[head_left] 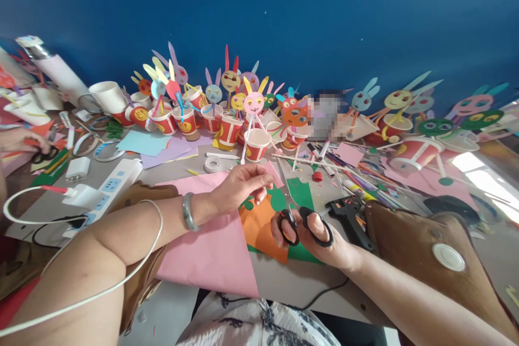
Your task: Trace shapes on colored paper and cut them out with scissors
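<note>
My left hand [249,183] is closed, with thumb and fingertips pinched together above the paper sheets. A small piece of pink paper [275,173] shows right at its fingertips; whether they grip it is hard to make out. My right hand [320,235] has thumb and fingers through the black handles of a pair of scissors [287,189], whose blades point away from me beside the pink piece. Beneath the hands lie a large pink sheet [206,259], an orange sheet [263,221] and a green sheet [302,192] with green cut-outs on top.
Paper-cup figures [256,143] with rabbit-eared heads line the blue wall. A black glue gun [351,219] and a brown bag [430,248] lie right. Left are a power strip [111,189], a white cable [158,227] over my forearm, and another person's hand [20,140]. A tape roll [213,164] sits ahead.
</note>
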The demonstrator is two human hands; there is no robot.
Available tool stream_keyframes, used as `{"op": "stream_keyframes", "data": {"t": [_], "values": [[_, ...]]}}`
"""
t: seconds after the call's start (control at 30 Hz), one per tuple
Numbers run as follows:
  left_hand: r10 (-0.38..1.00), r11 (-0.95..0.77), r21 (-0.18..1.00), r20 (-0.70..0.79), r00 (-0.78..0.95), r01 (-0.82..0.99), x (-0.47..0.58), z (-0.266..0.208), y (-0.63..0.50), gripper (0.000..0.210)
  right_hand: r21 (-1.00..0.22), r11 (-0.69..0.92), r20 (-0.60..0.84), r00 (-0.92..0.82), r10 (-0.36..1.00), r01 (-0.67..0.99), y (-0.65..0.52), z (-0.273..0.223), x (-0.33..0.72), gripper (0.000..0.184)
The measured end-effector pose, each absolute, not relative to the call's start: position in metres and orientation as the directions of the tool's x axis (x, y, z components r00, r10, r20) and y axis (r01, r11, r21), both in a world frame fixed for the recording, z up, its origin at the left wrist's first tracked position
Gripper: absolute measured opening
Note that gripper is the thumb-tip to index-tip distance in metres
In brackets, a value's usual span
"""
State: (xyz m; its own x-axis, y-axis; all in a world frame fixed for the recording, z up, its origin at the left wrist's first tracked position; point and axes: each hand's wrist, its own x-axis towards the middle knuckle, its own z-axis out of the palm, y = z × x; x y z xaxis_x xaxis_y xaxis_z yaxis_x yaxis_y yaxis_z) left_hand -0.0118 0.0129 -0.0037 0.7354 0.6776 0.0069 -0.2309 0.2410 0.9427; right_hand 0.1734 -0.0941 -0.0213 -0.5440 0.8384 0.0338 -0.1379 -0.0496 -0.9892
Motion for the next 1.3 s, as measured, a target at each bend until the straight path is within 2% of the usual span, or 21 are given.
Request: {"op": "stream_keyframes", "data": {"t": [0.37, 0.67, 1.3], "values": [[0.704, 0.248, 0.937, 0.001, 0.710, -0.247, -0.0097, 0.0000, 0.0123, 0.035, -0.986, -0.027, 0.060, -0.500, 0.864, -0.165, -0.0946, -0.0203, 0.1703, 0.055], [0.675, 0.244, 0.946, -0.008, 0.738, -0.213, -0.0107, -0.0001, 0.0093, 0.033, -0.982, -0.067, 0.036, -0.526, 0.849, -0.175, -0.0952, -0.0209, 0.1705, 0.057], [0.662, 0.210, 0.957, 0.014, 0.749, -0.203, -0.0100, -0.0048, 0.0106, 0.033, -0.957, -0.111, 0.028, -0.465, 0.885, -0.269, -0.0970, -0.0213, 0.1660, 0.056]]}}
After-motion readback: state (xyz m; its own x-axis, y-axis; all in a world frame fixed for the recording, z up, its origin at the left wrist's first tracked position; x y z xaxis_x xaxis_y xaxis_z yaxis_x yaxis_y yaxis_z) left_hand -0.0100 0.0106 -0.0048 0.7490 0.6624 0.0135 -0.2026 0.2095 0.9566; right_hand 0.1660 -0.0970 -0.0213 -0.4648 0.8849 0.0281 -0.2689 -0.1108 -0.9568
